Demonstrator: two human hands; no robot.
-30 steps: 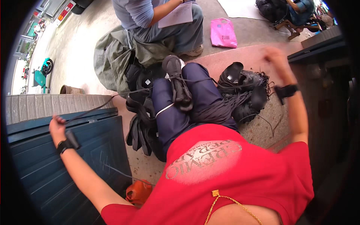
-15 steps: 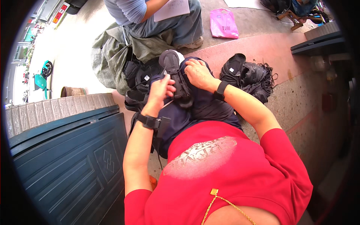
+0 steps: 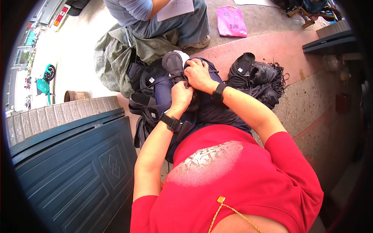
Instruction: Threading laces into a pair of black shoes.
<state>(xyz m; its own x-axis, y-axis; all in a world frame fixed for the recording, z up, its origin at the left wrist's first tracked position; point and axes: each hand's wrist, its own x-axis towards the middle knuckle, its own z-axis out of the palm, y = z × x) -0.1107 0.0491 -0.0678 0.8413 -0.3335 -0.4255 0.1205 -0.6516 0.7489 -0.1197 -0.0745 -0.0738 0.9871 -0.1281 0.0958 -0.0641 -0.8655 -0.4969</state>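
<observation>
Where the dark-grey mesh shoe lies, our left hand and right hand curl at five o'clock. Their grip we cannot tell.

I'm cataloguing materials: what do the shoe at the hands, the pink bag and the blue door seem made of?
Dark shoe: probably matte textile or mesh, from its fine-textured surface.
Pink bag: likely thin, glossy plastic, given its creases and sheen.
Blue door: perhaps painted metal with a satin finish, judging by its crisp panel lines; painted wood remains possible.
</observation>
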